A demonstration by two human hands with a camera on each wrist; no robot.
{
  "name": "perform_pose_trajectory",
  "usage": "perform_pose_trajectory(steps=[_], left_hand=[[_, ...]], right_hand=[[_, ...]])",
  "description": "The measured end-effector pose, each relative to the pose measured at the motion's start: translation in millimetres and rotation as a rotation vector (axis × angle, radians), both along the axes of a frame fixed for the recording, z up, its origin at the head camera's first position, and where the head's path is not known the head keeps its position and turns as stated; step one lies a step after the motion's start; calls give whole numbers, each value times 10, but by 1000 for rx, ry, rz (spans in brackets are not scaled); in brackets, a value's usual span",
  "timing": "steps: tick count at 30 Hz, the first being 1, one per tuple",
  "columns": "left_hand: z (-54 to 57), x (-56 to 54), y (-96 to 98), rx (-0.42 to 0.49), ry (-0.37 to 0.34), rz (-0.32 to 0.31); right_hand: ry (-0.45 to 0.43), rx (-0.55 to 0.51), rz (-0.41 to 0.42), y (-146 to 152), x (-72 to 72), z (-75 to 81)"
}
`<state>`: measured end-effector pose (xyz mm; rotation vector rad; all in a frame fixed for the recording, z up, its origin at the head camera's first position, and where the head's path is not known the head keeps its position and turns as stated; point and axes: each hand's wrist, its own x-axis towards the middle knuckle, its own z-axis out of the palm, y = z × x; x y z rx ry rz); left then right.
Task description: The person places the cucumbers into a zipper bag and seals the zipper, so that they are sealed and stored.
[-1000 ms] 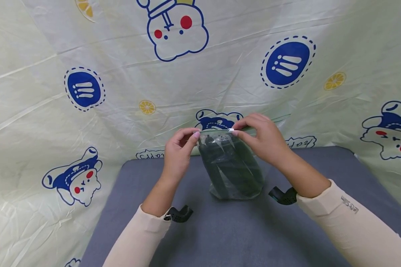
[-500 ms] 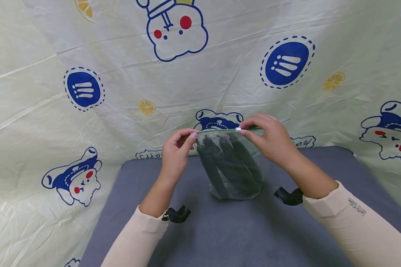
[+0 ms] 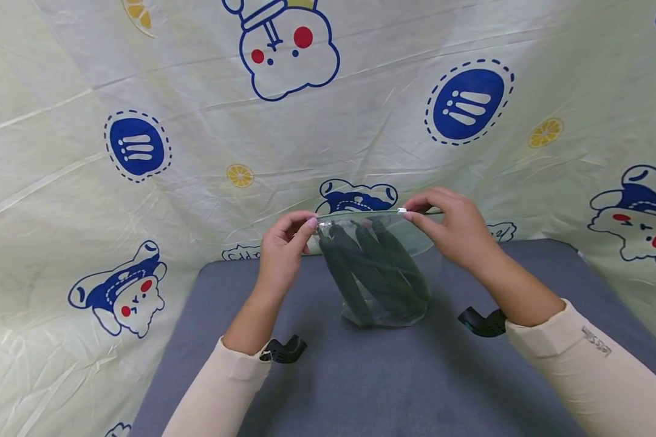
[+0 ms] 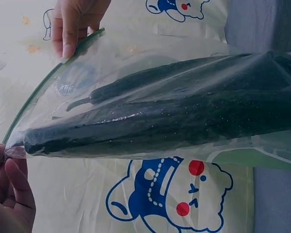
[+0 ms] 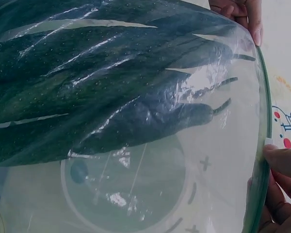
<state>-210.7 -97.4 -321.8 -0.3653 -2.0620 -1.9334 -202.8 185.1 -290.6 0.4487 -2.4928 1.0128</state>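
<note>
A clear slider zip bag stands upright on the table, its base on the surface. Several dark green cucumbers lean inside it, their thin stems toward the mouth in the right wrist view. Along the top edge runs a green zip strip with a white slider. My left hand pinches the bag's upper left corner between thumb and fingers. Toward the right of the strip, my right hand pinches the slider, thumb in front and other fingers behind.
A grey cloth-covered table lies under the bag. Behind and at both sides hangs a pale sheet printed with cartoon figures and orange slices. Black wrist cameras stick out at both sleeves.
My right hand and the white slider have moved right along the zip strip. The left hand has shifted slightly left with its corner, and the top edge looks straighter and wider.
</note>
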Motion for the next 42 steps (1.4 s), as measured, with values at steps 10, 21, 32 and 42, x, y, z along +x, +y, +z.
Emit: perform_pose_trajectory(steps=[10, 21, 32, 42], left_hand=[[-25, -19, -40, 74, 8, -79], [-6, -17, -122, 26, -18, -105], [47, 12, -196, -3, -35, -72], [44, 10, -224, 36, -21, -48]], right_hand=[[20, -1, -34, 86, 15, -21], [30, -27, -75, 205, 30, -78], [68, -74, -89, 372, 77, -149], [162, -146, -128, 459, 101, -195]])
